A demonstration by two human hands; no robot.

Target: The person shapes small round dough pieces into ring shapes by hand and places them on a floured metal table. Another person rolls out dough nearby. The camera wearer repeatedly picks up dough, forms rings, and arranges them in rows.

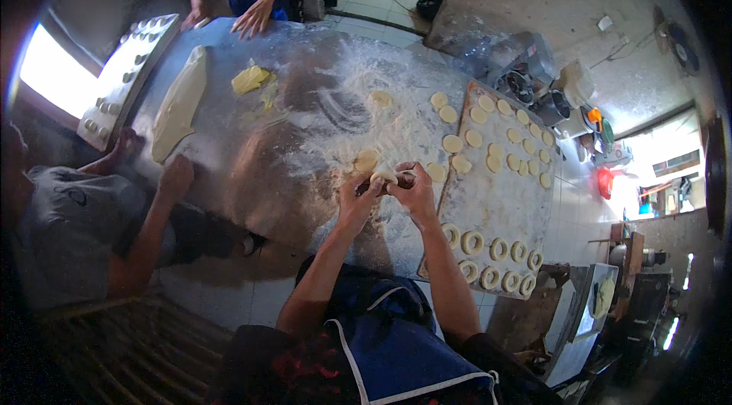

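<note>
Between my two hands is a small piece of pale dough [383, 175], held just above the floured metal table [305, 168]. My left hand [361, 197] pinches its left side, and my right hand [412, 190] grips the right side with bent fingers. My fingers hide part of its shape. Just beyond my left hand a flat dough disc [367, 159] lies in the flour, and another disc [436, 171] rests beside my right hand. Farther off sits one more dough disc [380, 99].
To the right, a floured board [488, 203] bears several dough discs and, at its near end, rows of dough rings [473, 242]. A long dough slab [180, 104] and yellow dough or fat [252, 80] lie left. Two people work there, beside a tray [145, 46] of dough pieces.
</note>
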